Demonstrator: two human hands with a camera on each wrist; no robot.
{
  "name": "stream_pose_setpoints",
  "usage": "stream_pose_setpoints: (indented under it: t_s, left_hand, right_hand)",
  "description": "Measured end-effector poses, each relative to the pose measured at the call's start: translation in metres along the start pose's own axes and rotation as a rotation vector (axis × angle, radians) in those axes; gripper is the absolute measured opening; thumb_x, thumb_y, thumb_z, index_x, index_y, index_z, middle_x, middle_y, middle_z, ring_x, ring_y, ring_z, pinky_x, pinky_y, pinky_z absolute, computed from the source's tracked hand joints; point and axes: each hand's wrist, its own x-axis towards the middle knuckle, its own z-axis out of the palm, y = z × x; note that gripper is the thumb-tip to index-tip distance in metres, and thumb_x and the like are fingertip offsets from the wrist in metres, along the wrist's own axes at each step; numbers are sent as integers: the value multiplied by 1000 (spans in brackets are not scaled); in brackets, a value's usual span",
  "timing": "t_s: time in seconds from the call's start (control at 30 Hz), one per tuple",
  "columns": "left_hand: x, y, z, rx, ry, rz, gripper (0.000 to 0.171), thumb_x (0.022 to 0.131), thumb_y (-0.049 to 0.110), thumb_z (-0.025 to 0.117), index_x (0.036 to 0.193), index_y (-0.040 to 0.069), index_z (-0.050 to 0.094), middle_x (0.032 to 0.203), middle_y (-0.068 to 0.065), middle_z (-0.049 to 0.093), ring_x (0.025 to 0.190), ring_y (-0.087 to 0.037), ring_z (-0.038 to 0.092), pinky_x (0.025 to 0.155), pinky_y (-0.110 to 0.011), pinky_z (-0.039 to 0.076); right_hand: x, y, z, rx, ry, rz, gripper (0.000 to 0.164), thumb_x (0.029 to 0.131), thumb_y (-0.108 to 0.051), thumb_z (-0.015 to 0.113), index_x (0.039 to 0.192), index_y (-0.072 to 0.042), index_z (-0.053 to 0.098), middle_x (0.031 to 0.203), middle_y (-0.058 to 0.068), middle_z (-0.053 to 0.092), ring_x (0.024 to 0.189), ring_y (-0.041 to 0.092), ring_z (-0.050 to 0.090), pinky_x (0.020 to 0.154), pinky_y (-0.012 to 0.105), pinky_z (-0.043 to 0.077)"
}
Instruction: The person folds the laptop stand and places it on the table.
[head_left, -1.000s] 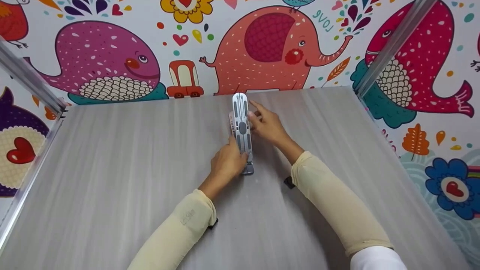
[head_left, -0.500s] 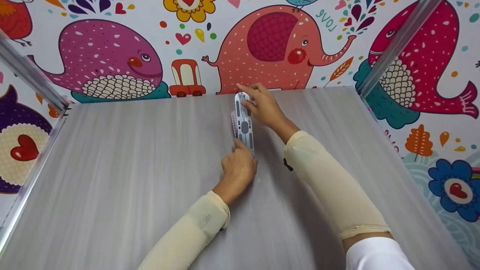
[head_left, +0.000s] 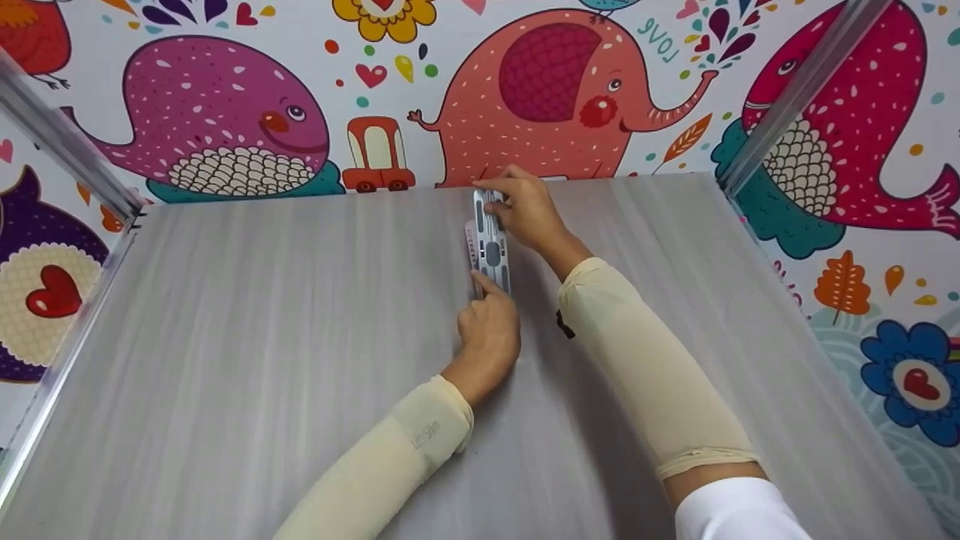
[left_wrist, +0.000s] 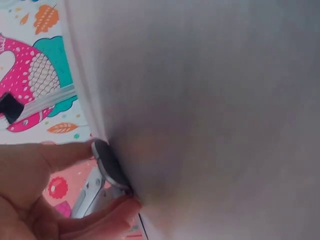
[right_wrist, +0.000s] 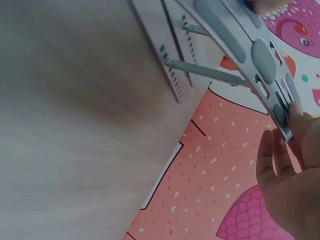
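A folding laptop stand (head_left: pixel 493 253) in silver metal with grey pads stands on the table, its padded top bar raised over a base. In the right wrist view, thin struts (right_wrist: pixel 207 73) join the top bar to base rails lined with small holes. My left hand (head_left: pixel 491 330) holds the stand's near end, and in the left wrist view its thumb and fingers pinch around a dark grey padded foot (left_wrist: pixel 112 167). At the far end, my right hand (head_left: pixel 529 210) grips the top bar, thumb on the pad and fingers beneath.
The wood-grain table (head_left: pixel 262 337) stretches around the stand. Close behind its back edge is a wall (head_left: pixel 420 150) printed with cartoon animals. Metal posts (head_left: pixel 810 90) rise at the back corners.
My right hand has moved from beside the stand onto its far end and now grips it. The left hand has slid from the stand's side to its near end. The view has shifted slightly.
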Motion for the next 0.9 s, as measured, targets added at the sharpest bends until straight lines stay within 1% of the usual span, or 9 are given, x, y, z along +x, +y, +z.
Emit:
stream_pose_setpoints:
  t_s: [0.1, 0.13, 0.2, 0.27, 0.4, 0.47, 0.57, 0.77, 0.9]
  left_hand:
    - [3, 3, 4, 47, 46, 22, 58, 96, 8, 56, 141, -24, 39, 75, -14, 75, 64, -25, 72, 54, -40, 57]
    - [4, 3, 4, 56, 57, 27, 55, 97, 8, 55, 140, -24, 40, 75, -14, 75, 64, -25, 73, 53, -40, 57]
    - [7, 3, 4, 63, 57, 36, 53, 97, 8, 56, 137, -23, 42, 79, -14, 75, 67, -26, 74, 55, -41, 58]
    - [9, 1, 3, 53, 28, 41, 58, 94, 11, 62, 137, -21, 42, 84, -15, 76, 72, -28, 74, 58, -42, 58]
    - [11, -3, 0, 8, -68, 40, 79, 84, 20, 74, 141, -19, 36, 92, -18, 76, 79, -31, 74, 63, -44, 59]
    - [12, -3, -1, 3, -97, 43, 84, 83, 24, 75, 142, -19, 33, 94, -18, 76, 80, -31, 74, 64, -45, 59]
    - [13, -4, -1, 1, -118, 53, 85, 83, 26, 74, 143, -18, 32, 95, -18, 75, 79, -30, 73, 65, -45, 59]
    - [15, -8, -2, -16, -132, 80, 82, 83, 28, 75, 140, -15, 34, 93, -18, 75, 77, -30, 73, 66, -45, 59]
    - [15, -12, -4, -27, -146, 108, 81, 83, 29, 74, 140, -14, 34, 95, -18, 75, 78, -31, 73, 68, -46, 58]
  right_hand:
    - [2, -2, 0, -16, 11, 21, 41, 91, -8, 76, 129, -22, 73, 107, 2, 64, 97, 15, 60, 83, 24, 58]
    - [3, -4, -1, -20, 11, 31, 40, 91, -9, 77, 128, -22, 73, 107, 2, 64, 97, 15, 60, 83, 24, 58]
    - [5, -6, -1, -33, 4, 55, 39, 90, -10, 78, 127, -24, 74, 106, 1, 65, 97, 14, 60, 83, 24, 58]
    - [6, -8, -2, -45, -3, 80, 38, 90, -12, 78, 126, -24, 74, 107, 1, 66, 97, 14, 60, 82, 24, 58]
    - [7, -10, -2, -74, -6, 91, 37, 90, -13, 78, 125, -25, 75, 108, 2, 68, 97, 14, 60, 81, 25, 58]
    - [7, -10, -3, -78, -4, 88, 37, 90, -13, 78, 125, -24, 75, 109, 3, 69, 97, 14, 60, 82, 25, 58]
    - [6, -10, -3, -69, -4, 78, 36, 90, -12, 78, 125, -22, 75, 107, 4, 68, 96, 15, 61, 80, 27, 59]
    - [4, -8, -5, -40, 8, 46, 35, 89, -11, 79, 123, -18, 76, 103, 3, 68, 92, 16, 64, 78, 26, 60]
    - [3, -8, -8, -48, 6, 45, 34, 89, -10, 79, 122, -18, 77, 102, 3, 68, 91, 16, 64, 78, 27, 60]
